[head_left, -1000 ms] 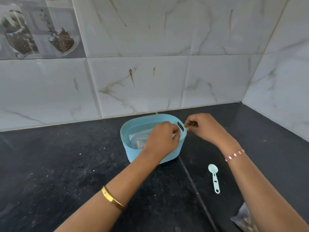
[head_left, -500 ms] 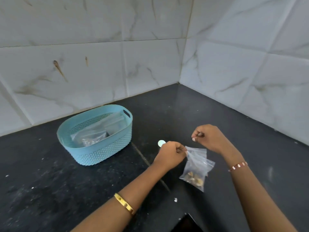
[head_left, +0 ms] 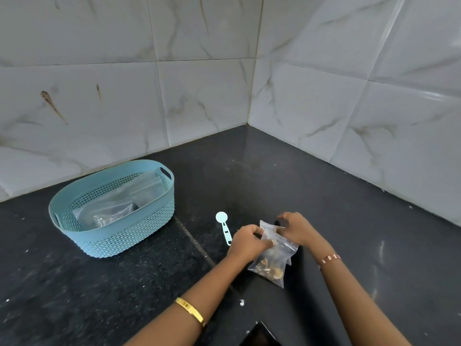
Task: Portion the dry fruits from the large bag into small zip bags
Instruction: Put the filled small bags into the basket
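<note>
Both my hands pinch the top edge of one small zip bag [head_left: 270, 258], which hangs between them just above the tabletop [head_left: 336, 221]. My left hand [head_left: 248, 242] fingers curl on its left corner; my right hand [head_left: 298, 229] fingers grip the right. Dry fruits sit at the bag's bottom. One scoop [head_left: 224, 227] lies just left of the bag. One blue basket [head_left: 114, 211], further left, holds clear bags; their count is unclear.
</note>
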### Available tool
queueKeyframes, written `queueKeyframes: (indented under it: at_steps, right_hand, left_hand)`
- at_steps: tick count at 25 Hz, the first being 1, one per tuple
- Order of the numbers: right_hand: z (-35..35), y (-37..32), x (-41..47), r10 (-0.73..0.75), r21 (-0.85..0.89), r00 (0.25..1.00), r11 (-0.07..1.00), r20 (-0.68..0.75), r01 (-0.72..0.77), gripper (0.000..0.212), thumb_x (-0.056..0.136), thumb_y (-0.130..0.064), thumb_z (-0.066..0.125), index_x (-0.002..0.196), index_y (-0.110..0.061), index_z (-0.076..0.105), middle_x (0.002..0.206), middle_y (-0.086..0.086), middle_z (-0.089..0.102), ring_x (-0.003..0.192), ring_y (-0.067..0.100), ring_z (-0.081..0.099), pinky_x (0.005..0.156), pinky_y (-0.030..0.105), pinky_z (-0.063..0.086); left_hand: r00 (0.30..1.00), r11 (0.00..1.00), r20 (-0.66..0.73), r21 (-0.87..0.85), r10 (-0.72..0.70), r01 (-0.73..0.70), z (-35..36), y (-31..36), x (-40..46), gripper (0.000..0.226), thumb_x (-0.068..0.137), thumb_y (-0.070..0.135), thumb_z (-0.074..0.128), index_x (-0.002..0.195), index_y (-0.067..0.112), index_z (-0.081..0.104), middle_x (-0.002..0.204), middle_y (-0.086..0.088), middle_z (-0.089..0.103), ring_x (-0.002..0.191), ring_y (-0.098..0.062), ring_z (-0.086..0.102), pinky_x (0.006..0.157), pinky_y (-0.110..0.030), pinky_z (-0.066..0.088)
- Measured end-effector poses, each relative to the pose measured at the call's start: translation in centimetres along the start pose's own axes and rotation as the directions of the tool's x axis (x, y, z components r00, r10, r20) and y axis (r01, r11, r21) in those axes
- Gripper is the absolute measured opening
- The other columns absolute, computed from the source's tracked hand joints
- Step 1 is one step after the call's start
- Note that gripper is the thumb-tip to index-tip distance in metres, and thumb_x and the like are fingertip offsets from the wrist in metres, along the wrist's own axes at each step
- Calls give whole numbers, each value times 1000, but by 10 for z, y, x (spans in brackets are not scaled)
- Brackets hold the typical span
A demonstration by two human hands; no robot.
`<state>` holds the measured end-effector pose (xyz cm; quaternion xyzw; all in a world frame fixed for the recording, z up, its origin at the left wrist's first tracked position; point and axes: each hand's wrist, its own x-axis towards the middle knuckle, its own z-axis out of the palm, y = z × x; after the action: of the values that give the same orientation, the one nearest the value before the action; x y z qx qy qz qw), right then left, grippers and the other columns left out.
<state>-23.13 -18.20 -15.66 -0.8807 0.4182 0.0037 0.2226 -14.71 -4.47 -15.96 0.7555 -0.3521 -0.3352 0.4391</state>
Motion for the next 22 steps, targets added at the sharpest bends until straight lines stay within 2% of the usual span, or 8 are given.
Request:
queueKeyframes:
  at_steps: [2, 3, 5, 7, 11, 14, 17, 22]
  right_hand:
    - [2, -1, 1, 27, 25, 999, 999, -22, -27, 22, 78, -17, 64, 100, -15, 62, 117, 13, 59, 109, 24, 55, 78, 23, 41]
    - [2, -2, 1, 32, 25, 999, 999, -34, -31, 10, 77, -15, 65, 83, -19, 59, 109, 11, 61, 108, 24, 55, 74, 22, 40]
    - [3, -4, 1, 21, -22, 999, 1000, -38, -22, 26, 77, -14, 66, 63, -25, 47, 99, 8, 63, 105, 23, 56, 71, 21, 40]
    - [5, -7, 1, 14, -71, 999, 997, -30, -16, 33, 78, -13, 65, 56, -26, 43, 98, 9, 67, 95, 23, 61, 69, 21, 41]
    - [2, -10, -4, 17, -19, 997, 1000, -74, -19, 32, 75, -13, 67, 54, -24, 46, 76, -1, 62, 82, 22, 60, 67, 24, 43]
    - [-13, -22, -12, -48, 193, 998, 980, -46, 56, 26, 73, -8, 68, 58, -17, 50, 63, -5, 54, 66, 15, 52, 59, 24, 42]
    - [-34, -43, -27, -185, 427, 983, 890, 12, 162, 13, 75, -2, 67, 71, -10, 58, 65, 5, 58, 60, 13, 49, 54, 20, 38]
    - [-60, -87, -41, -325, 540, 946, 794, -9, 278, 6, 77, -4, 69, 81, -7, 67, 76, 4, 70, 61, 4, 59, 58, 13, 44]
  left_hand:
    - [1000, 1000, 4, -13, -4, 4, 0, -2, 0, 13, 79, 16, 69, 90, 14, 61, 62, 9, 48, 56, -5, 46, 64, -22, 42]
    - [1000, 1000, 1, -22, -10, 10, 0, -2, 0, 10, 79, 15, 69, 84, 16, 60, 62, 8, 49, 56, -5, 46, 66, -23, 42]
    - [1000, 999, 3, -41, -24, 24, -1, -4, 1, 13, 79, 13, 68, 73, 17, 58, 60, 7, 48, 56, -6, 45, 67, -25, 42]
    - [999, 997, 1, -65, -37, 37, -2, -5, 0, 18, 81, 11, 67, 68, 18, 56, 58, 7, 45, 55, -6, 43, 65, -24, 41]
    - [999, 983, 5, -179, -48, 48, -7, -7, -6, 8, 82, 10, 65, 76, 13, 61, 72, 0, 59, 71, -13, 54, 71, -29, 48]
    - [997, 952, -2, -298, -77, 73, -17, -6, -15, 9, 85, 10, 61, 76, 14, 60, 84, -8, 64, 79, -18, 59, 76, -33, 51]
    - [998, 934, -23, -354, -60, 48, -34, -3, -26, 9, 88, 9, 57, 82, 13, 62, 91, -14, 68, 86, -24, 66, 83, -39, 53]
    - [990, 930, -138, -367, -41, -13, -81, 8, -40, 9, 89, 13, 56, 92, 13, 64, 100, -13, 70, 96, -27, 67, 88, -43, 55]
